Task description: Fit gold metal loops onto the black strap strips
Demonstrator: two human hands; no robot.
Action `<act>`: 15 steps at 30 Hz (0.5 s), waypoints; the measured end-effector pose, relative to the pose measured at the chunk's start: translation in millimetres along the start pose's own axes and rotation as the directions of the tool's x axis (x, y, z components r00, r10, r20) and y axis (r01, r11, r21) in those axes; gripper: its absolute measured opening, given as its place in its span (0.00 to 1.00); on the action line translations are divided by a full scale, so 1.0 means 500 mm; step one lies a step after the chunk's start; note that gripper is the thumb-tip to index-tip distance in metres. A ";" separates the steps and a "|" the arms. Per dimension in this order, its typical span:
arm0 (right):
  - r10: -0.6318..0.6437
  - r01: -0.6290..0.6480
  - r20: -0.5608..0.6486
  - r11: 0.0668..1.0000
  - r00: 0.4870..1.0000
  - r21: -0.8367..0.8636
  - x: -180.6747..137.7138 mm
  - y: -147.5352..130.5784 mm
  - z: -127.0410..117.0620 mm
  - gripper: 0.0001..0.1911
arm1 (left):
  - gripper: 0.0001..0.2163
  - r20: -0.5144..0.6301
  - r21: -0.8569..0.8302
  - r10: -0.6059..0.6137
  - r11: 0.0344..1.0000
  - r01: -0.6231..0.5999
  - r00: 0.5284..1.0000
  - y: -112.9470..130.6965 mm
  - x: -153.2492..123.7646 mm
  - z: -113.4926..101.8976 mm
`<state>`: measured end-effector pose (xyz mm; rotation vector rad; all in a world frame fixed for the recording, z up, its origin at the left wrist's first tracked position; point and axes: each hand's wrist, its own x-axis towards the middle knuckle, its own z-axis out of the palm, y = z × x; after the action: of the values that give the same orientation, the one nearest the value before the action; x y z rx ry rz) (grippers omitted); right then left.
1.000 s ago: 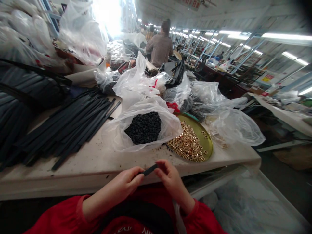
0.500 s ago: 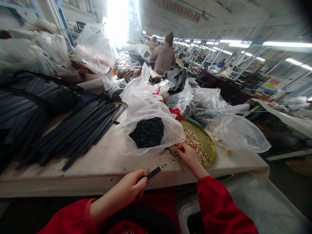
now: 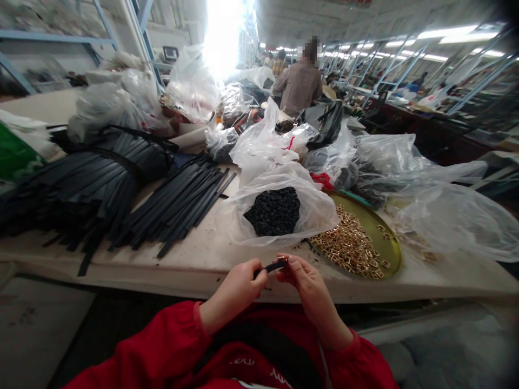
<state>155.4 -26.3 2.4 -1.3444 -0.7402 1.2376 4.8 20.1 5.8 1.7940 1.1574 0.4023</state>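
Closed around a black strap [image 3: 274, 267] is my left hand [image 3: 236, 285], and the strap's free end sticks out toward the right. My right hand [image 3: 308, 286] pinches at that end with a small gold buckle [image 3: 285, 260], mostly hidden by the fingers. Both hands are close together above the table's front edge. To their right, a pile of gold buckles [image 3: 351, 246] lies on a round gold-coloured tray [image 3: 392, 254]. Just beyond the hands stands an open clear plastic bag [image 3: 320, 216] full of small black pieces [image 3: 275, 210].
Loose black strips [image 3: 174, 202] and a thick tied bundle of strips [image 3: 85, 183] lie on the left of the table [image 3: 194, 259]. Filled plastic bags [image 3: 389, 154] crowd the back and right. A person [image 3: 300, 86] faces away farther off.
My right hand has left the buckle pile and come to the strap's end, bringing a gold buckle. My left hand still grips the strap. The camera view has turned left.
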 end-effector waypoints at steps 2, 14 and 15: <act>0.110 -0.109 0.009 0.969 0.994 0.221 -0.001 0.006 0.007 0.16 | 0.09 -0.017 0.010 0.013 1.000 -0.013 1.000 -0.002 -0.002 0.001; 0.144 -0.113 -0.049 0.911 0.988 0.398 -0.017 0.036 0.037 0.11 | 0.10 0.014 -0.073 0.071 0.995 -0.070 0.997 0.005 -0.021 -0.001; 0.121 -0.097 -0.042 0.922 0.992 0.375 -0.020 0.040 0.042 0.10 | 0.10 0.031 -0.103 0.077 0.992 -0.073 0.997 0.006 -0.023 -0.002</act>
<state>128.5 -33.4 -10.9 -1.1144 -0.3622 1.3392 -0.1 10.6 11.3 1.7528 1.0296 0.4638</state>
